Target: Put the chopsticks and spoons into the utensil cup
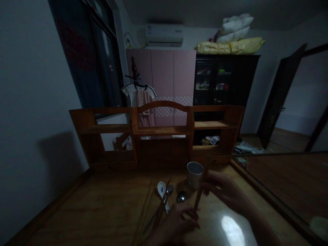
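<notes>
Wooden chopsticks (199,199), slightly blurred, stand tilted above the table between my hands. My right hand (220,188) is closed around their middle. Lower down, my left hand (176,222) pinches their bottom end. Whether it is one stick or a pair held together, I cannot tell. Just behind the sticks is a pale metal-looking cup (192,179), upright. Beyond my left hand lie a white ceramic spoon (161,188) with a blue pattern, a metal spoon (169,190) and more chopsticks (146,206), some crossing the spoons. Another metal spoon (181,196) lies nearer the cup.
Along the table's (102,201) back edge stands a wooden shelf unit (161,130). A wall (28,136) borders the left side. A raised wooden bed edge (266,198) runs along the right. Light glares off the tabletop beside my right forearm.
</notes>
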{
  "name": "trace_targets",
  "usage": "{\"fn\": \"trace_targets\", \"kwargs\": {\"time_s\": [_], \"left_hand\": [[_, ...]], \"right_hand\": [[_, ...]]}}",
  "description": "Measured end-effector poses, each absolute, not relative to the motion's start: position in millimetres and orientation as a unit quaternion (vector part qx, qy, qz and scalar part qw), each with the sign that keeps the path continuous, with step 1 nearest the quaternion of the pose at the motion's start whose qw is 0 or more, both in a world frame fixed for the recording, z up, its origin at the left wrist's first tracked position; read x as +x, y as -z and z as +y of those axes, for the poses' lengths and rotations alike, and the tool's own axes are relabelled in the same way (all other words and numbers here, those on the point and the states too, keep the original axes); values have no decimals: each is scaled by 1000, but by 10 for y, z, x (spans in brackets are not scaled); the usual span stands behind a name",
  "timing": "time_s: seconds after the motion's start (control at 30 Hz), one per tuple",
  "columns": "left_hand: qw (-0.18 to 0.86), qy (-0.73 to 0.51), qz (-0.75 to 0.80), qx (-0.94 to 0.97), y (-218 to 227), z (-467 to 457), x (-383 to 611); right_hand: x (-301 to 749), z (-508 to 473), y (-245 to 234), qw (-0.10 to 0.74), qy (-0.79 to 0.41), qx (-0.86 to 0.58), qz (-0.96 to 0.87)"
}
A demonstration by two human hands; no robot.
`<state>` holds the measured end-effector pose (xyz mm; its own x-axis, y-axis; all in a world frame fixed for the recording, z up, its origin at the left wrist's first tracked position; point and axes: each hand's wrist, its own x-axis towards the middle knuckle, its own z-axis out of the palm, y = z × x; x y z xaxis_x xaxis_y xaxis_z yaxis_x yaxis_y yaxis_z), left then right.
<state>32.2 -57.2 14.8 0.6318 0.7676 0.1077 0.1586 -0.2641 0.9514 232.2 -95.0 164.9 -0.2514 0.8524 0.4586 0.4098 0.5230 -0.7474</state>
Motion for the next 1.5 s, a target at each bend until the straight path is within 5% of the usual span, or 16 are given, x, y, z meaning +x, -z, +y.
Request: {"fn": "trace_targets", "kwargs": {"time_s": [0.17,0.27,0.4,0.8,1.5], "left_hand": [[466,-245,332,783,-31,-520,339],[439,-201,341,807,-79,-528,323],[414,-208,305,832,-197,-562,291],[357,-196,317,857,-112,-572,322],[376,-242,296,844,-68,-549,318]], "right_hand": [[2833,-506,-2540,531,-129,-444,-710],[2956,-40,-2734,471,-160,-426,-756],[2945,526,-2420,348,-228,-452,-789],[2884,889,-1385,267,-282,-484,-784],[2780,809,-1200,328,-307,-522,-725]]}}
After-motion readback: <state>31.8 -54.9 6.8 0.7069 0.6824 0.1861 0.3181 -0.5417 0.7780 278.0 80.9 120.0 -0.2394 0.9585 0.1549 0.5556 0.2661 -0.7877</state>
